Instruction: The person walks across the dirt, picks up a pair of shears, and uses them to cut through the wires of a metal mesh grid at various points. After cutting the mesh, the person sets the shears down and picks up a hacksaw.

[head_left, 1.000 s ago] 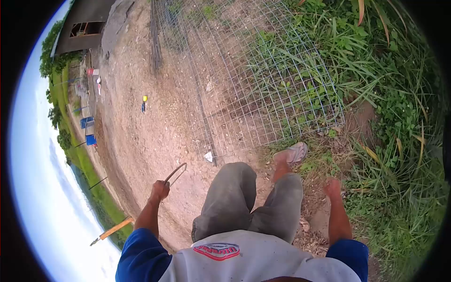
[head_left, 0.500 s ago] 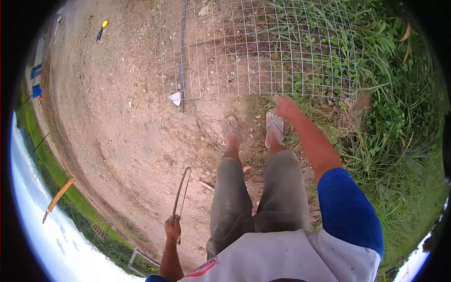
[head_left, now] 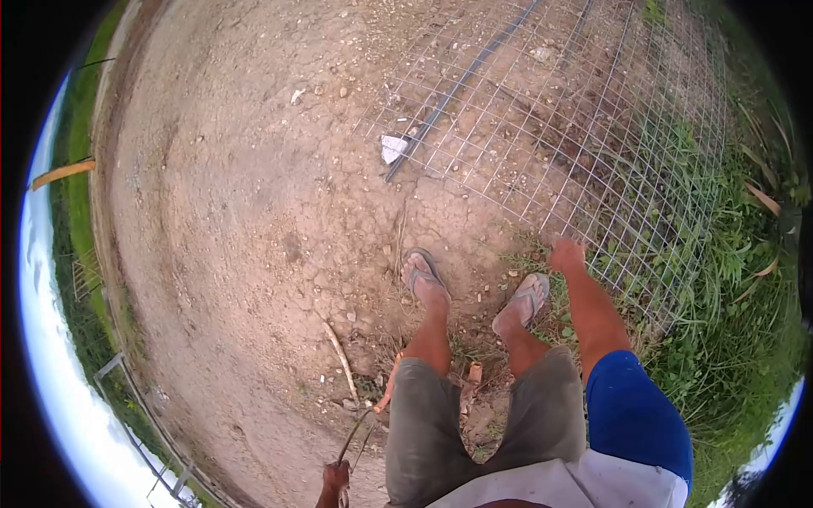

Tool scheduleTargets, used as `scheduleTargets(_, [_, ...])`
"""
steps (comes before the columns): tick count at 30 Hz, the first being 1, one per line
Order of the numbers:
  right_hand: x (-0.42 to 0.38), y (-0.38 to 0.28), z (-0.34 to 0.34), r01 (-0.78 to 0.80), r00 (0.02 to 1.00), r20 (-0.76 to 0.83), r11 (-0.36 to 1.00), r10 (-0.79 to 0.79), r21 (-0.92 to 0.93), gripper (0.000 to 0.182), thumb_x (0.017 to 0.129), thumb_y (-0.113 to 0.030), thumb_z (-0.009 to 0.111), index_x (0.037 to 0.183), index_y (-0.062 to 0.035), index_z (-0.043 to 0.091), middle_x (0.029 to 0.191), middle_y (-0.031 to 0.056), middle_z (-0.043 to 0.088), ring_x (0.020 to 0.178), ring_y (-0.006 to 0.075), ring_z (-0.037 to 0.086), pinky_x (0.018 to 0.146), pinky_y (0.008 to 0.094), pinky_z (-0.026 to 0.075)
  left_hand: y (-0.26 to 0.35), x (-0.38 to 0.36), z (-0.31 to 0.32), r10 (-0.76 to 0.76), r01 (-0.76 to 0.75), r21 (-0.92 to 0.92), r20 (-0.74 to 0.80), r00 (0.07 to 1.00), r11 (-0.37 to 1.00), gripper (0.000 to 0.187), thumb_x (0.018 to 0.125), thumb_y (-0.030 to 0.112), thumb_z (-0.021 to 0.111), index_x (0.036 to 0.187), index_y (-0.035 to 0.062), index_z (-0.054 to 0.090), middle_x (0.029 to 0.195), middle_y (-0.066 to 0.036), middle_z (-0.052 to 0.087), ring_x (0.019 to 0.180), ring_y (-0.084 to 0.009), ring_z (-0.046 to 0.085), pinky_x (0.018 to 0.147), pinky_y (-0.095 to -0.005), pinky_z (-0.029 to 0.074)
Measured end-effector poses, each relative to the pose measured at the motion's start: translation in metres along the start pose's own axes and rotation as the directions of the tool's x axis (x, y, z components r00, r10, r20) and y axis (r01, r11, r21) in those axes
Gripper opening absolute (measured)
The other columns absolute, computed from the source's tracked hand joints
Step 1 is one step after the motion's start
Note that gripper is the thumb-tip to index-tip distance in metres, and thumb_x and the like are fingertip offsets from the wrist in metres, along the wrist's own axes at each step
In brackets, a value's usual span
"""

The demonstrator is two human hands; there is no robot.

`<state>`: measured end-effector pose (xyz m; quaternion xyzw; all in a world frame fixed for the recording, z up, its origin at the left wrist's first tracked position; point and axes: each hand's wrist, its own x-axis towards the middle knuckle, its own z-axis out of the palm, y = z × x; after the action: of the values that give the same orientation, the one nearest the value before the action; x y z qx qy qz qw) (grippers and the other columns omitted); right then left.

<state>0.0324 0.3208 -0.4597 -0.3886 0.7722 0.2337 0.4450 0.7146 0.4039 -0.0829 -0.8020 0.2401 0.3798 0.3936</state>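
At the bottom left, my left hand (head_left: 335, 476) is closed around a thin bent rod (head_left: 352, 436), whose loop points up toward my knee. My right hand (head_left: 567, 254) is closed on the near edge of a wire mesh panel (head_left: 542, 161), just beyond my right foot. The mesh stretches away from me over dirt and grass. A dark bar (head_left: 461, 85) runs along the mesh, with a white piece (head_left: 393, 149) beside its near end.
My sandalled feet (head_left: 428, 275) stand on bare dirt. A curved stick (head_left: 340, 360) and broken orange-brown pieces (head_left: 474, 373) lie near my legs. Tall grass (head_left: 720, 339) grows on the right. A metal frame (head_left: 127, 381) stands at the lower left.
The view has turned, so the mesh now lies slanted and further right. My left hand with the rod sits lower in view. My feet are wider apart, and my right hand still holds the mesh.
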Motion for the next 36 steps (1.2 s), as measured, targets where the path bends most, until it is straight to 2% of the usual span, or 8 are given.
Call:
scheduleTargets(5, [-0.099, 0.007, -0.116, 0.062, 0.994, -0.072, 0.96, -0.085, -0.274, 0.041, 0.082, -0.039, 0.059, 0.112, -0.0103, 0.061, 0.111, 0.014, 0.064, 0.106, 0.0287, 0.06, 0.089, 0.0424, 0.048, -0.043, 0.016, 0.009, -0.163, 0.196, -0.05, 0.377, 0.912, 0.979, 0.035, 0.087, 0.033, 0.056, 0.102, 0.0004, 0.06, 0.072, -0.015, 0.061, 0.06, -0.0262, 0.062, 0.049, -0.0418, 0.049])
scheduleTargets(7, [-0.107, 0.044, -0.13, 0.175, 0.91, -0.257, 0.865, -0.324, -0.47, 0.037, 0.083, -0.041, 0.056, 0.102, -0.0106, 0.065, 0.106, 0.0139, 0.064, 0.1, 0.0302, 0.061, 0.085, 0.0414, 0.049, -0.054, 0.037, -0.007, 0.167, -0.306, 0.229, 0.48, 0.861, 0.924, 0.038, 0.087, 0.034, 0.057, 0.107, 0.0016, 0.06, 0.075, -0.015, 0.062, 0.066, -0.0291, 0.064, 0.049, -0.0461, 0.048])
scheduleTargets(9, [-0.224, -0.017, -0.256, -0.113, 0.989, -0.113, 0.974, 0.093, -0.196, 0.048, 0.089, -0.049, 0.051, 0.116, -0.01, 0.062, 0.121, 0.0107, 0.059, 0.111, 0.0277, 0.055, 0.091, 0.0391, 0.046, -0.046, 0.05, -0.036, 0.448, -0.65, 0.262, 0.543, 0.711, 0.713, 0.038, 0.086, 0.033, 0.059, 0.109, 0.0025, 0.06, 0.076, -0.015, 0.062, 0.066, -0.0292, 0.064, 0.052, -0.0448, 0.05])
scheduleTargets(15, [-0.238, 0.032, -0.368, -0.028, 0.898, -0.382, 0.838, -0.219, -0.545, 0.057, 0.077, -0.047, 0.063, 0.115, -0.0055, 0.063, 0.12, 0.0172, 0.058, 0.114, 0.031, 0.053, 0.098, 0.0379, 0.043, -0.005, 0.026, -0.218, 0.365, -0.361, -0.068, 0.272, 0.89, 0.93, 0.038, 0.091, 0.034, 0.047, 0.109, 0.004, 0.063, 0.071, -0.021, 0.065, 0.068, -0.0309, 0.067, 0.061, -0.0421, 0.053])
scheduleTargets(17, [-0.274, -0.045, -0.415, -0.134, 0.917, -0.398, 0.92, -0.026, -0.368, 0.054, 0.078, -0.048, 0.06, 0.111, -0.004, 0.065, 0.118, 0.0174, 0.06, 0.111, 0.0325, 0.055, 0.095, 0.039, 0.045, -0.011, 0.074, -0.277, 0.86, -0.738, 0.61, 0.175, 0.48, 0.288, 0.034, 0.088, 0.028, 0.048, 0.099, 0.0, 0.065, 0.072, -0.024, 0.065, 0.067, -0.035, 0.066, 0.06, -0.0447, 0.052])
scheduleTargets(22, [-0.236, -0.206, -0.461, -0.034, 0.961, -0.267, 0.931, -0.069, -0.362, 0.055, 0.073, -0.047, 0.062, 0.107, -0.004, 0.065, 0.115, 0.0164, 0.061, 0.11, 0.0325, 0.057, 0.093, 0.0404, 0.047, 0.01, 0.064, -0.415, 0.234, -0.435, -0.443, -0.438, 0.868, 0.784, 0.04, 0.084, 0.025, 0.047, 0.072, -0.0098, 0.063, 0.067, -0.028, 0.062, 0.066, -0.0382, 0.065, 0.059, -0.047, 0.051])
scheduleTargets(30, [-0.125, -0.406, -0.56, 0.017, 0.957, -0.28, 0.98, -0.072, -0.196, 0.061, 0.071, -0.06, 0.062, 0.094, -0.0039, 0.07, 0.101, 0.0182, 0.066, 0.097, 0.0352, 0.062, 0.085, 0.0393, 0.05, 0.022, 0.134, -0.557, -0.15, 0.012, -0.27, -0.497, 0.855, 0.963, 0.033, 0.078, 0.031, 0.059, 0.077, -0.0017, 0.064, 0.075, -0.021, 0.066, 0.072, -0.0317, 0.068, 0.061, -0.0445, 0.051])
scheduleTargets(36, [-0.096, -0.49, -0.625, 0.058, 0.987, -0.137, 0.98, -0.085, -0.19, 0.071, 0.072, -0.061, 0.061, 0.111, -0.002, 0.064, 0.121, 0.0206, 0.058, 0.113, 0.0342, 0.054, 0.097, 0.0372, 0.042, 0.157, 0.116, -0.712, 0.074, -0.204, -0.33, -0.368, 0.927, 0.922, 0.031, 0.078, 0.031, 0.059, 0.079, -0.0006, 0.064, 0.077, -0.021, 0.067, 0.073, -0.0312, 0.068, 0.062, -0.0445, 0.051])
